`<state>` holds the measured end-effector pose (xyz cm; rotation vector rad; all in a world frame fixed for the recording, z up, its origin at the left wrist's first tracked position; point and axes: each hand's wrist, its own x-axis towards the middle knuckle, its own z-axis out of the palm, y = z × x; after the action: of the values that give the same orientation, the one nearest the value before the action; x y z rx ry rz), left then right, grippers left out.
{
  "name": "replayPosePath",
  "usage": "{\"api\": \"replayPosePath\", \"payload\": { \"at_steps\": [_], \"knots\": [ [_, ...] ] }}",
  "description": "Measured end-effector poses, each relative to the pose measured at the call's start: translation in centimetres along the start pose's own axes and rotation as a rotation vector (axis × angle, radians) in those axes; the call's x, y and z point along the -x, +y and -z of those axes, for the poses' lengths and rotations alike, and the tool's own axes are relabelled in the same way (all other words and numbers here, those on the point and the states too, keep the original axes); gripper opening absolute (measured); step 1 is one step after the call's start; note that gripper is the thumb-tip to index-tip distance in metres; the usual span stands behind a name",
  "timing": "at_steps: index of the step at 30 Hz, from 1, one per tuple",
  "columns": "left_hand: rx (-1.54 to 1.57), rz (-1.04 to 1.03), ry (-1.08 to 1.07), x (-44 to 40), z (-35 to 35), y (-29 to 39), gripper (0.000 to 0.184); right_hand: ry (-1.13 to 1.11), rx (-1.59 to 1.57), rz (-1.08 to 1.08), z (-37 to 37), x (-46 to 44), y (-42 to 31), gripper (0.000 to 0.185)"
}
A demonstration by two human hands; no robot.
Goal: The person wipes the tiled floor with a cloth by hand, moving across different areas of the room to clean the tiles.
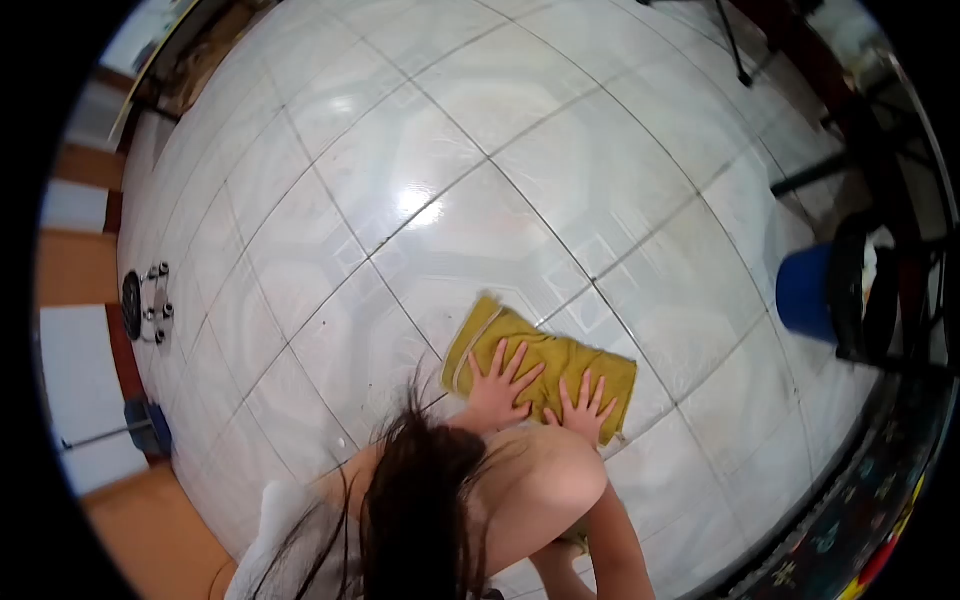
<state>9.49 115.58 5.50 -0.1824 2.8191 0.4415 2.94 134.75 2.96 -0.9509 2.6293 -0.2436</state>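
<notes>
A folded yellow-green cloth (pixel 600 362) lies flat on the tiled floor (pixel 490 215), slanting down to the right. My left hand (pixel 497 388) presses on the left half of the cloth with its fingers spread. On the right half, near the lower edge, my right hand (pixel 583 408) lies palm down, fingers apart. Neither hand grips the cloth. Long dark hair and a bent knee hide part of my forearms.
At the right stands a blue bin (pixel 806 292) with a black bag, beside dark metal legs. A small wheeled base (pixel 150 304) and a blue dustpan-like object (pixel 148 427) are at the left wall. A dark patterned edge (pixel 830 540) runs along the lower right.
</notes>
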Motion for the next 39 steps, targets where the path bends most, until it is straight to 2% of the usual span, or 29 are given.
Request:
{"api": "replayPosePath", "payload": {
  "at_steps": [2, 5, 12, 15, 17, 22, 23, 27, 34, 37, 39],
  "knots": [
    [0.026, 0.064, -0.024, 0.3, -0.2, -0.2, 0.08, 0.038, 0.029, 0.155, 0.0, -1.0, 0.4, 0.062],
    [0.037, 0.116, -0.118, 0.0, 0.2, -0.7, 0.081, -0.154, 0.027, 0.2, 2.5, -3.7, -0.1, 0.062],
    [0.078, 0.485, 0.077, -3.5, 3.9, -6.7, 0.09, -0.108, 0.082, 0.57, 6.5, -19.9, -4.4, 0.072],
    [0.08, 0.551, 0.18, -6.7, 6.0, -11.5, 0.091, -0.051, 0.081, 0.694, 6.7, -27.5, -7.3, 0.076],
    [0.067, 0.59, 0.261, -9.0, 7.2, -15.8, 0.091, -0.023, 0.105, 0.694, 6.5, -32.5, -10.3, 0.077],
    [-0.058, 0.725, 0.38, -13.5, 10.6, -27.7, 0.079, 0.004, 0.098, 0.396, 6.2, -41.9, -21.5, 0.078],
    [-0.042, 0.724, 0.386, -13.9, 10.9, -29.0, 0.078, 0.036, 0.1, 0.4, 6.1, -42.7, -22.4, 0.078],
    [-0.013, 0.728, 0.357, -13.6, 10.6, -29.4, 0.075, 0.132, 0.119, 0.469, 4.8, -42.4, -21.9, 0.078],
    [0.054, 0.646, 0.281, -5.3, 5.8, -19.9, 0.082, 0.002, 0.044, 0.56, 4.8, -30.7, -16.6, 0.081],
    [0.105, 0.578, 0.156, -1.2, 5.7, -17.6, 0.083, -0.041, 0.107, 0.477, 4.1, -24.7, -15.7, 0.082],
    [0.119, 0.561, 0.169, -1.0, 5.6, -18.0, 0.085, -0.05, 0.135, 0.429, 4.0, -23.9, -16.1, 0.082]
  ]
}}
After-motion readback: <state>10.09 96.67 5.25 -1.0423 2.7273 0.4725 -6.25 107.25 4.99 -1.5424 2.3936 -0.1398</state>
